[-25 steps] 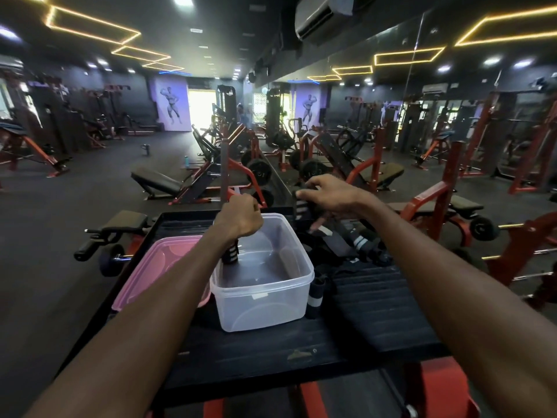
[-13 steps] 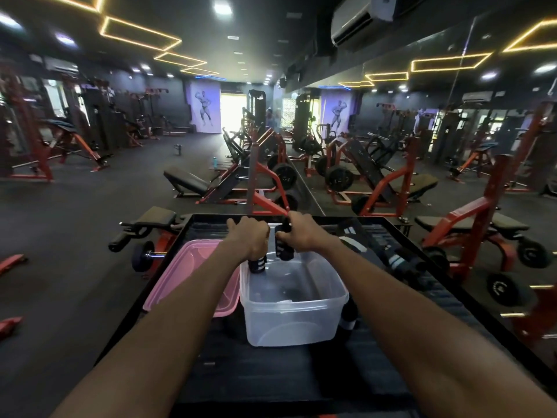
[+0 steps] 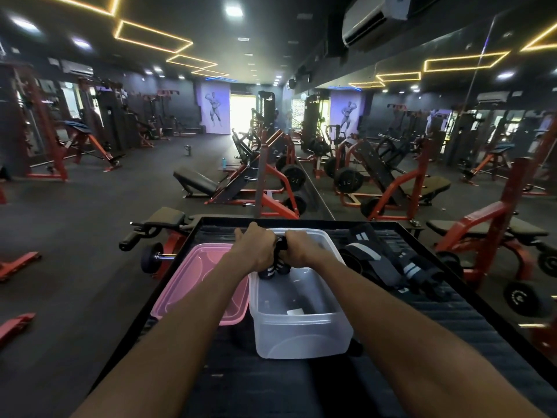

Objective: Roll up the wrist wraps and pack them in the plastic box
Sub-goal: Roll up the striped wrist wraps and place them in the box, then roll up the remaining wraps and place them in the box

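Note:
A clear plastic box (image 3: 301, 339) stands open on the black table (image 3: 301, 387). Over its far end my left hand (image 3: 256, 248) is shut on a rolled black wrist wrap with white stripes (image 3: 268, 271). Right beside it my right hand (image 3: 298, 248) is shut on a second rolled wrap (image 3: 283, 269). Both rolls hang upright just inside the box's rim, side by side and touching. Several unrolled black wraps with white marks (image 3: 388, 260) lie in a heap to the right of the box. The box floor looks bare apart from a small white label.
A pink lid (image 3: 187, 285) lies flat left of the box, touching it. The table has a raised black rim (image 3: 301, 220). Red and black gym machines, benches and weight plates surround the table; a mirror wall runs along the right.
My right hand has come from the heap of wraps on the right to the box with a rolled wrap. Both hands have sunk a little lower over the box's far end.

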### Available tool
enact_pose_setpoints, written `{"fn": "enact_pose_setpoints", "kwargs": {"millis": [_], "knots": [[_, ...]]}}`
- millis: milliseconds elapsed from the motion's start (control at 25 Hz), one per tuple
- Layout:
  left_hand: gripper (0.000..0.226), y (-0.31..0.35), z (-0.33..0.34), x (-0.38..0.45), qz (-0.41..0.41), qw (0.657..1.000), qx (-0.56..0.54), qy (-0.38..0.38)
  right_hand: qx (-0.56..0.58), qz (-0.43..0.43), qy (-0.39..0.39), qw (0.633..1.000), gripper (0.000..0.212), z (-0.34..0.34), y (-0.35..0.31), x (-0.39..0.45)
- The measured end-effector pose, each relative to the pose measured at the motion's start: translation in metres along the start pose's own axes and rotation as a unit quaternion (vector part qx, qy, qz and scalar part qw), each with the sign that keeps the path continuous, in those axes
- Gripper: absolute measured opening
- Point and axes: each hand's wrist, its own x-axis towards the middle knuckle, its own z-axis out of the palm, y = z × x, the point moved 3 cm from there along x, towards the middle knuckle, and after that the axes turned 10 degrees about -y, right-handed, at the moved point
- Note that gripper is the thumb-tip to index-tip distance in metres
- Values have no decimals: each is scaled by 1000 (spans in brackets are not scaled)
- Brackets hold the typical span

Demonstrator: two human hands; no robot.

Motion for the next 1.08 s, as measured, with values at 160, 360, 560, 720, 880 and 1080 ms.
{"fn": "enact_pose_setpoints", "kwargs": {"millis": [160, 360, 560, 720, 880, 1080], "knots": [[17, 1, -2, -2, 0, 1000, -15, 3, 52, 14, -5, 999, 42, -2, 2, -6], [10, 9, -16, -6, -18, 995, -45, 87, 78, 12, 35, 996, 36, -20, 1, -22], [14, 39, -39, -5, 29, 981, -111, 154, 132, 6, 156, 979, 10, -62, 27, -48], [16, 78, -45, 5, 70, 977, -138, 143, 139, 60, 221, 964, 20, -77, 80, -75], [20, 119, -48, 8, 105, 975, -154, 124, 153, 95, 216, 960, 17, -74, 127, -103], [21, 168, -51, 13, 128, 978, -137, 92, 182, 76, 167, 966, 17, -63, 162, -127]]}}
